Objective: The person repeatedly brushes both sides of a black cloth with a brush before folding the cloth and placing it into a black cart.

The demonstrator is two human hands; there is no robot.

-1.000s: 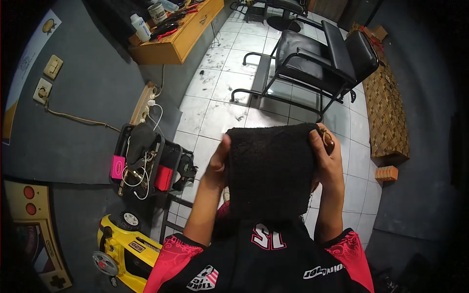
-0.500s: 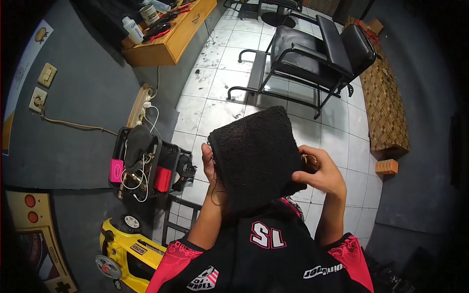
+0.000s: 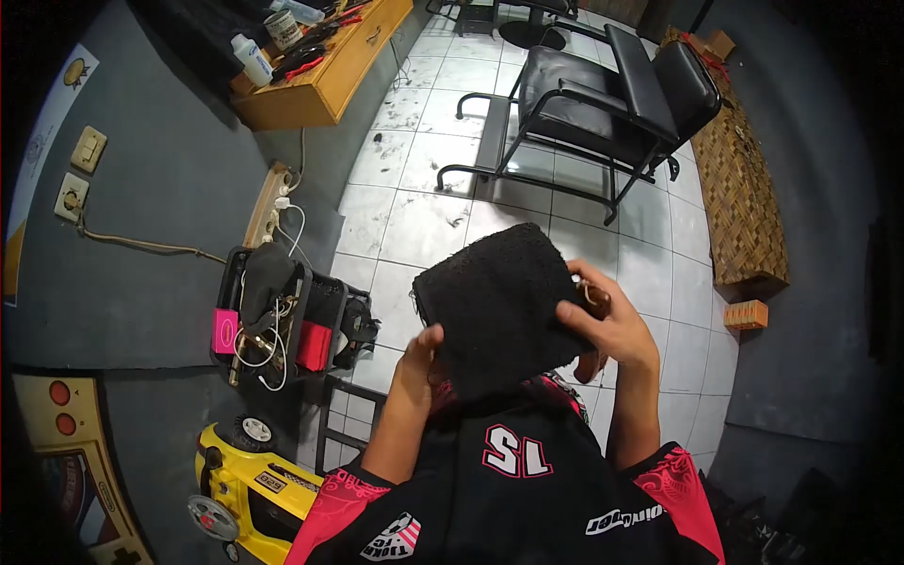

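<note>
A black towel (image 3: pixel 499 306), folded into a thick square with frayed edges, is held up in front of my chest. My right hand (image 3: pixel 607 325) grips its right side, the thumb lying on top and the fingers bent around behind the edge. At the lower left edge is my left hand (image 3: pixel 419 363), its thumb pointing up beside the cloth. The other left fingers are mostly hidden behind the towel, closed against its edge.
A black barber chair (image 3: pixel 584 94) stands ahead on the tiled floor. Left are a wooden drawer shelf (image 3: pixel 344 71) with bottles, a cart (image 3: pixel 315 301) with cables, and a yellow toy car (image 3: pixel 250 490). A woven-pattern bench (image 3: pixel 739 198) and orange box (image 3: pixel 746 314) are right.
The towel has shifted slightly down and looks smaller, its top edge lower. My left hand has slid down along the left edge, while the right fingers have curled further behind.
</note>
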